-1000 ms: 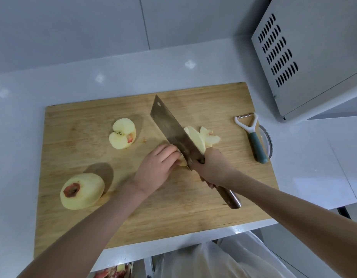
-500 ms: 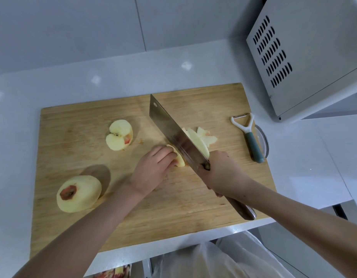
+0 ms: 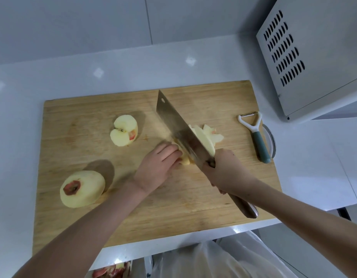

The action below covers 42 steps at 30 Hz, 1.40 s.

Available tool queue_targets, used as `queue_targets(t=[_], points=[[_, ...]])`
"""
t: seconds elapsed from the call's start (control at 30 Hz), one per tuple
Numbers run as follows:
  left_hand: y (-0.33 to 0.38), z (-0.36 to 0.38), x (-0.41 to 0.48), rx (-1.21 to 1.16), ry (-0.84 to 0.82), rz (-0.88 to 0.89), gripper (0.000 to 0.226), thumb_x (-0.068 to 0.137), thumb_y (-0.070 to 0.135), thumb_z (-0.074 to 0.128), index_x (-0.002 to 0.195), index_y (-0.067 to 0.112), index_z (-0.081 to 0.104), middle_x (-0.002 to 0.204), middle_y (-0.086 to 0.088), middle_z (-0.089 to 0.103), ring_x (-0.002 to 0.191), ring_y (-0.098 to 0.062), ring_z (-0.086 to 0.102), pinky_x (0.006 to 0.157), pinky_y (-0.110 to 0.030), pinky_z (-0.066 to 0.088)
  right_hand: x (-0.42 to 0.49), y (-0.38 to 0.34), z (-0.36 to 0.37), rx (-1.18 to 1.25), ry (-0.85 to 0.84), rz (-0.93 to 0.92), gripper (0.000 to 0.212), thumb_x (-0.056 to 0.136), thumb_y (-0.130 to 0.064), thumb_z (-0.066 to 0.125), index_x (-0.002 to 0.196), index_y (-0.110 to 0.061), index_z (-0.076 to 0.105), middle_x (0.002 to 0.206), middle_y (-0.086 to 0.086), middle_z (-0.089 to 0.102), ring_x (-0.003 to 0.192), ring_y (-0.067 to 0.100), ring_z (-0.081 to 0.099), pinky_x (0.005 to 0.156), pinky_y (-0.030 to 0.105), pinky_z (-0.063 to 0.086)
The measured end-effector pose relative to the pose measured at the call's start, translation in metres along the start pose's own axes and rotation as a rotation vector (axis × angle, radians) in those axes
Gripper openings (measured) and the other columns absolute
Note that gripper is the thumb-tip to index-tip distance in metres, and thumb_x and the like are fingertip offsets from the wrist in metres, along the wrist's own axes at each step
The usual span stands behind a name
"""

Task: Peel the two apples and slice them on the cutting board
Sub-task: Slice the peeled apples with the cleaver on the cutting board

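A peeled apple (image 3: pixel 82 189) sits whole at the left end of the board (image 3: pixel 73 109), a patch of red skin around its stem. Further back and to the right lies a peeled half (image 3: pixel 124 133), cut face up, core showing. Mid-board, the left hand (image 3: pixel 156 169) curls its fingertips down on an apple piece (image 3: pixel 184 159), pinning it to the wood. The cleaver (image 3: pixel 179 129) stands right against those fingers, edge down in the piece, blade running away toward the back of the board. Cut slices (image 3: pixel 208 137) lean together just right of the blade. The right hand (image 3: pixel 225 173) is wrapped tightly around the cleaver's handle, whose dark butt pokes out behind the wrist. A peeler (image 3: pixel 255 135) lies at the board's right edge, well clear of the slices. A grey appliance (image 3: pixel 314 57) stands on the counter (image 3: pixel 33 87) beyond.
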<state>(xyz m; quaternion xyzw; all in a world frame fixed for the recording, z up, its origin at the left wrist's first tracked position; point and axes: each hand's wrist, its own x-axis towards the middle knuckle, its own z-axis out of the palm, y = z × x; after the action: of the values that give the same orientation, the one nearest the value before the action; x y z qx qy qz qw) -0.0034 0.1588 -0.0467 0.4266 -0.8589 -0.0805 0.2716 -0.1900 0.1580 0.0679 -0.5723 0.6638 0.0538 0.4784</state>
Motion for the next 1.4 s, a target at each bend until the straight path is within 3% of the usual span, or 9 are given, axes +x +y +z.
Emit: queue_targets(t=[0.2,0.47,0.7,0.87,1.0,1.13,1.2,1.4], points=[[0.0,0.001,0.001,0.023,0.017,0.028,0.02,0.087,0.016,0.058,0.089,0.001,0.071,0.092,-0.011,0.068,0.091,-0.019,0.054,0.079,-0.034,0.052,-0.01,-0.006,-0.007,0.006,-0.001,-0.052,0.01,0.094,-0.02,0.045,0.088,-0.012,0.044,0.077,0.007,0.055,0.045,0.012,0.054,0.043,0.021,0.046],[-0.002,0.002,0.001,0.009,0.024,0.027,0.021,0.089,0.018,0.058,0.09,0.001,0.071,0.092,-0.01,0.068,0.091,-0.019,0.055,0.082,-0.031,0.05,-0.004,-0.01,0.001,-0.047,-0.025,-0.019,0.014,0.095,-0.019,0.044,0.092,-0.005,0.046,0.076,0.009,0.059,0.05,0.016,0.057,0.046,0.024,0.05],[0.002,-0.002,0.002,-0.022,0.009,-0.008,0.023,0.089,0.018,0.055,0.091,0.001,0.071,0.094,-0.011,0.068,0.094,-0.019,0.052,0.085,-0.031,0.046,0.024,-0.014,0.022,-0.073,0.043,0.018,0.023,0.095,-0.02,0.044,0.073,-0.013,0.041,0.073,0.007,0.059,0.051,0.017,0.058,0.046,0.026,0.053],[0.002,-0.001,0.001,-0.013,0.026,0.006,0.021,0.089,0.016,0.056,0.091,0.0,0.07,0.093,-0.012,0.068,0.094,-0.02,0.053,0.089,-0.031,0.046,0.018,-0.003,0.011,0.06,0.049,0.007,0.023,0.095,-0.023,0.046,0.095,-0.002,0.055,0.078,0.013,0.061,0.042,0.014,0.054,0.039,0.022,0.045],[0.003,0.0,0.001,-0.009,0.064,-0.002,0.02,0.088,0.016,0.057,0.088,0.0,0.07,0.091,-0.013,0.068,0.093,-0.02,0.053,0.088,-0.033,0.046,-0.001,0.001,0.002,0.091,0.034,-0.021,0.024,0.096,-0.021,0.046,0.111,-0.002,0.05,0.081,0.009,0.058,0.047,0.012,0.054,0.042,0.02,0.046],[0.003,0.001,-0.001,-0.004,0.056,-0.015,0.022,0.088,0.016,0.057,0.088,-0.001,0.071,0.091,-0.013,0.068,0.094,-0.019,0.053,0.088,-0.032,0.046,-0.009,-0.001,-0.001,0.01,0.025,-0.053,0.038,0.097,-0.022,0.046,0.129,-0.002,0.043,0.089,0.008,0.055,0.051,0.008,0.054,0.041,0.015,0.043],[0.002,0.001,-0.001,-0.013,0.056,-0.021,0.022,0.088,0.016,0.057,0.088,-0.001,0.071,0.091,-0.012,0.068,0.094,-0.019,0.054,0.088,-0.032,0.047,-0.008,-0.002,0.0,-0.005,0.009,-0.059,0.039,0.097,-0.022,0.045,0.129,-0.001,0.042,0.09,0.008,0.054,0.051,0.008,0.054,0.041,0.015,0.043],[0.002,0.002,-0.001,-0.035,0.063,-0.034,0.022,0.087,0.017,0.059,0.088,-0.001,0.071,0.091,-0.012,0.067,0.094,-0.021,0.054,0.084,-0.032,0.048,-0.005,-0.006,-0.001,0.01,-0.024,-0.051,0.018,0.096,-0.02,0.044,0.106,-0.005,0.046,0.081,0.01,0.057,0.046,0.013,0.054,0.043,0.021,0.048]])
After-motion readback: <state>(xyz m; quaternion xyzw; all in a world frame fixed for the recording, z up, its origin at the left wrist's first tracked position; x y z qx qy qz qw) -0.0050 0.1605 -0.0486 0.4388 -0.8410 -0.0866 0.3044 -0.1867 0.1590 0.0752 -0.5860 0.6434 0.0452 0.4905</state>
